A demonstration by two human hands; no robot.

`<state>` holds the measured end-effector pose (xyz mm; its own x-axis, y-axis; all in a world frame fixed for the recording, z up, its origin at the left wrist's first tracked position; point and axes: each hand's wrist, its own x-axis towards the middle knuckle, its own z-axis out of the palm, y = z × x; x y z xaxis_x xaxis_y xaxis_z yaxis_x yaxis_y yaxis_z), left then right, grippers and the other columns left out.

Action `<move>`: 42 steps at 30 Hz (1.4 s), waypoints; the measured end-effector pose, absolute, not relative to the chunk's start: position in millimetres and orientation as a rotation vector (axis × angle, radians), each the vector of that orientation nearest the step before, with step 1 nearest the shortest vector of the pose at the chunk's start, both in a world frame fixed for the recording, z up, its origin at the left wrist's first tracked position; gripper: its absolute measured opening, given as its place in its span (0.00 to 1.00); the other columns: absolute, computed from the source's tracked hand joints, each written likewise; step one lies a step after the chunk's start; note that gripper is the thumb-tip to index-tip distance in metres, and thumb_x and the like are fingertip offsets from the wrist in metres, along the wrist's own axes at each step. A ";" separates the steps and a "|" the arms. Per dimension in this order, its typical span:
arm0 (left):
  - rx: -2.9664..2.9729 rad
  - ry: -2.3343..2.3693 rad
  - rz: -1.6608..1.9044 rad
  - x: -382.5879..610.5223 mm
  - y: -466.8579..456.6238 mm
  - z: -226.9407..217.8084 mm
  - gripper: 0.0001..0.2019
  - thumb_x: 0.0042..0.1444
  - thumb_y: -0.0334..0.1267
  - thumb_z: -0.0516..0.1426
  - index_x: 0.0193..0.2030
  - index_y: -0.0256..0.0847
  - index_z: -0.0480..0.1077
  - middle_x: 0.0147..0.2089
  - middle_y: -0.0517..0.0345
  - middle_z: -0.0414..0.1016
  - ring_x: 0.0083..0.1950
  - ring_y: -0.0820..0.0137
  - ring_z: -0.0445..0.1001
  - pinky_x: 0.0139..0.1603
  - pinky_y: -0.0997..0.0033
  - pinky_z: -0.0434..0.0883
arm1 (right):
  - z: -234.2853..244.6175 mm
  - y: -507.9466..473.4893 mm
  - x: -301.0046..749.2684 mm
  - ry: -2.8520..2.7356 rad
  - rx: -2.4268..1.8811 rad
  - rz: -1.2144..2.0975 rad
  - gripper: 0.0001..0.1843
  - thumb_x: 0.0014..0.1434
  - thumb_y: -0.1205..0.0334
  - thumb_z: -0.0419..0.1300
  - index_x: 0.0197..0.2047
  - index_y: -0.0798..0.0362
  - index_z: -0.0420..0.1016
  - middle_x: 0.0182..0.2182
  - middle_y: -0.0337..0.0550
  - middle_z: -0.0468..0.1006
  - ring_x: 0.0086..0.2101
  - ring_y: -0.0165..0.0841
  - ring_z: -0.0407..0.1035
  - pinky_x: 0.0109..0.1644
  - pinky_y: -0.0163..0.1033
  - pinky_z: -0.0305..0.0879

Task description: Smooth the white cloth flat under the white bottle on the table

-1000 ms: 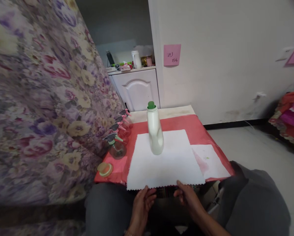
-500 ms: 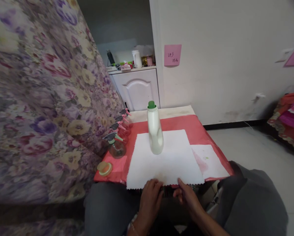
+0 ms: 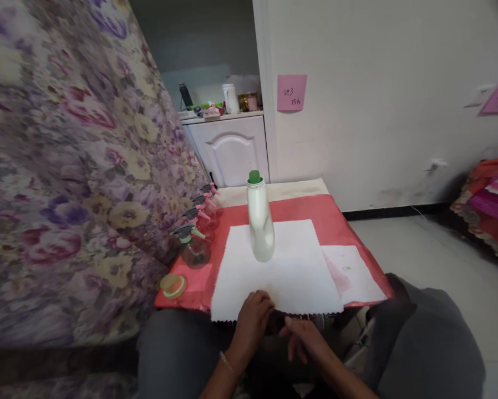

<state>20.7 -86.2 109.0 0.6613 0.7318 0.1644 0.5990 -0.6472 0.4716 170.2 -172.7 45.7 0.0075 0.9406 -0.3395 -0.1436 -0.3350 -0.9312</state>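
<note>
A pale green plastic bottle [image 3: 261,227] stands upright on a white cloth [image 3: 290,293] with a zigzag edge; its screw neck is uncapped and shows a green spout [image 3: 254,177]. My left hand [image 3: 253,316] rests at the front edge of this cloth, fingers loosely bent over it and nothing visible in them. Beside it, just past the table's front edge, my right hand [image 3: 305,338] hovers with its fingers apart and half bent, holding nothing that I can see. Both hands are nearer to me than the bottle, and neither touches it.
At the table's left edge, several spray bottles [image 3: 194,252] stand in a row, with a round lid [image 3: 174,285] in front. A stained white sheet [image 3: 355,271] lies on the red cover [image 3: 307,208] at right. A floral curtain [image 3: 86,194] hangs at left.
My right hand has drawn back from the cloth's edge and shifted left towards my left hand. My left hand has moved slightly up onto the cloth. The view has shifted a little.
</note>
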 end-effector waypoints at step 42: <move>2.287 1.255 0.777 -99.0 -52.1 110.6 0.10 0.60 0.37 0.52 0.39 0.45 0.76 0.44 0.51 0.80 0.47 0.60 0.76 0.51 0.56 0.72 | 58.3 -170.1 233.8 -1.714 -1.724 0.387 0.12 0.65 0.55 0.53 0.35 0.47 0.75 0.33 0.43 0.75 0.37 0.39 0.69 0.40 0.44 0.61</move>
<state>-99.0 -52.1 110.6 0.4374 0.8576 0.2708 0.6251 -0.5064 0.5940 233.8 -170.1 58.3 0.0942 0.9657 0.2420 0.7680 0.0842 -0.6349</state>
